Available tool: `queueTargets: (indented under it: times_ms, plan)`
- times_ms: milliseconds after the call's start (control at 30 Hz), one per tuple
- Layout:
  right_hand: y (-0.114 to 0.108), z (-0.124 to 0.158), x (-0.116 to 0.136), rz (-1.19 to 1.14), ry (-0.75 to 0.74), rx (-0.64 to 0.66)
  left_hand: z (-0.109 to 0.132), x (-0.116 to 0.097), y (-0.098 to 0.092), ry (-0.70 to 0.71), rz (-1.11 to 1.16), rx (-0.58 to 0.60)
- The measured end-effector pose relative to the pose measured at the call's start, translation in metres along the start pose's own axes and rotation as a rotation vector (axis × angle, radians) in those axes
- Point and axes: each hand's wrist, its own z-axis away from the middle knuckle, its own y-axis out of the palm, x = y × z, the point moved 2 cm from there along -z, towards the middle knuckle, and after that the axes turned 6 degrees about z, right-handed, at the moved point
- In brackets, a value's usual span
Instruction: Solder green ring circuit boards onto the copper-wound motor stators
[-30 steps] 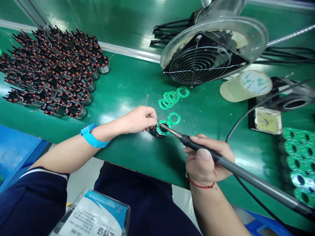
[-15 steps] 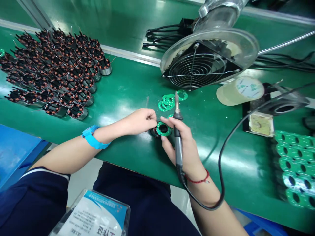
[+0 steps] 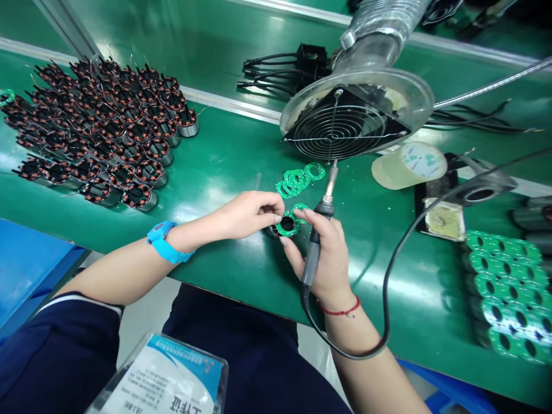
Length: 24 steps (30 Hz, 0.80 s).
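Green matting covers the workbench. At rear centre stands the fume extractor, a wire-guarded fan under a clear hood. A large block of copper-wound stators occupies the left rear of the bench, packed upright in rows. A second group of units with green boards fitted lies at the right edge. A pale roll lies on its side just right of the extractor. Loose ring boards form a small heap in front of the extractor.

The left hand reaches in from the left, fingertips pinched on the ring board. This board sits on a single stator at bench centre, near the front edge. The right hand is closed around the handle of the soldering iron; its fingertips also touch the ring board. The iron's tip points up and away from the board, toward the extractor.
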Motion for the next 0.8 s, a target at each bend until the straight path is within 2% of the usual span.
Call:
queueTargets:
  times_ms: [167,333,500,633,800]
  plan:
    - [-0.003,-0.004,0.011,-0.011,-0.127,0.001,0.000,-0.001,0.002,-0.077,-0.011,-0.022]
    - [-0.005,-0.004,0.013,0.036,-0.062,0.024,0.001,-0.004,0.001,-0.123,-0.042,-0.018]
    - [-0.008,-0.005,0.016,-0.056,-0.070,0.016,0.000,0.003,0.003,-0.178,0.109,-0.057]
    - [-0.008,-0.002,0.013,-0.113,0.022,-0.043,-0.003,0.009,0.004,-0.225,0.182,-0.114]
    - [-0.008,0.014,0.000,-0.229,0.146,-0.175,-0.005,0.012,0.004,-0.181,0.071,-0.138]
